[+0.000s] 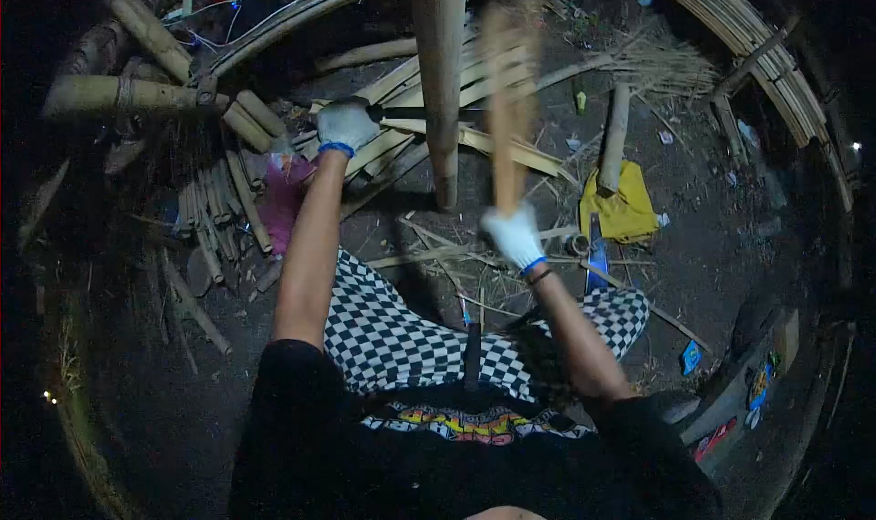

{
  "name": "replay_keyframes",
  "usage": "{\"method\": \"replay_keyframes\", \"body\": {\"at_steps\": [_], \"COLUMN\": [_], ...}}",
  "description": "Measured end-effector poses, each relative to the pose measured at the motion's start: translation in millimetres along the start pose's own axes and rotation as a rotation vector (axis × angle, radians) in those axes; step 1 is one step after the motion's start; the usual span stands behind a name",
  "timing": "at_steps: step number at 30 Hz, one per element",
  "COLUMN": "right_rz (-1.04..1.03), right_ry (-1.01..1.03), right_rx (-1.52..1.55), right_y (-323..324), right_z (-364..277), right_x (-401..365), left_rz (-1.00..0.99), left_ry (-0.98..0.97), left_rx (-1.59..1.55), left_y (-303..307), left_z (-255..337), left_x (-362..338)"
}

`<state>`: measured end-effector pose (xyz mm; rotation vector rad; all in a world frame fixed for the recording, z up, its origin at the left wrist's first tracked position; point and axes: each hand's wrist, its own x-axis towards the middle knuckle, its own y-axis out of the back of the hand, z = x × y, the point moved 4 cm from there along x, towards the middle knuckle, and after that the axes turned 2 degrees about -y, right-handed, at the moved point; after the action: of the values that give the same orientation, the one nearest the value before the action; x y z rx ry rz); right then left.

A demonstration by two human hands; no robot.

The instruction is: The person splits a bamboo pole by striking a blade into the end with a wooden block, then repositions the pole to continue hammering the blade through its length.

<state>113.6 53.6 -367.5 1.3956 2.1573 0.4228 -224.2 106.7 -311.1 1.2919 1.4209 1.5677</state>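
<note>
My left hand [347,126], in a white glove with a blue cuff, is closed around the dark handle of a long knife [401,113]. Its dark blade runs rightward to a thick bamboo pole [441,91] standing in front of me, and part of it is hidden there. My right hand [514,235], gloved the same way, grips the lower end of a wooden stick [505,146], which points away from me and is smeared by motion. Split bamboo strips [511,150] lie beyond the pole and beside the blade.
Cut bamboo pieces [205,210] are piled at left, near a purple bag [281,201]. On the right are a yellow bag [630,201] with a bamboo length on it, and a saw [597,255]. Curved bamboo strips [730,27] arch at upper right.
</note>
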Motion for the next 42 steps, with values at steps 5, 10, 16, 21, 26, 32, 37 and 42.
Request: {"method": "replay_keyframes", "body": {"at_steps": [5,10,16,21,26,32,37,42], "right_rz": [-0.276,0.001,0.276,0.277,0.736,1.065,-0.016,0.100], "right_ry": [0.362,0.274,0.391,0.497,0.980,1.196,0.208,0.223], "right_rx": [-0.238,0.270,0.289,0.474,0.070,0.133,-0.036,-0.034], "right_y": [-14.4,27.0,57.9,63.8,121.5,106.0,-11.5,-5.9], "right_z": [51.2,-4.5,-51.5,-72.7,-154.3,-129.1,6.5,-8.5], "right_x": [-25.0,-58.5,-76.3,-91.1,-124.2,-70.5,36.0,0.0], "left_rz": [0.028,-0.156,-0.058,-0.177,0.032,-0.001,-0.073,-0.290], "left_ry": [-0.044,-0.082,-0.249,-0.183,-0.264,-0.282,-0.357,-0.272], "left_rx": [0.132,-0.017,-0.363,-0.289,-0.353,-0.253,-0.299,-0.077], "left_y": [-1.3,38.1,26.7,32.5,41.7,37.0,28.3,17.9], "left_z": [-4.9,0.6,-16.6,1.9,32.8,46.7,43.3,43.3], "left_x": [-6.9,-8.0,-21.5,-19.0,-15.1,-7.6,-4.1,4.8]}}
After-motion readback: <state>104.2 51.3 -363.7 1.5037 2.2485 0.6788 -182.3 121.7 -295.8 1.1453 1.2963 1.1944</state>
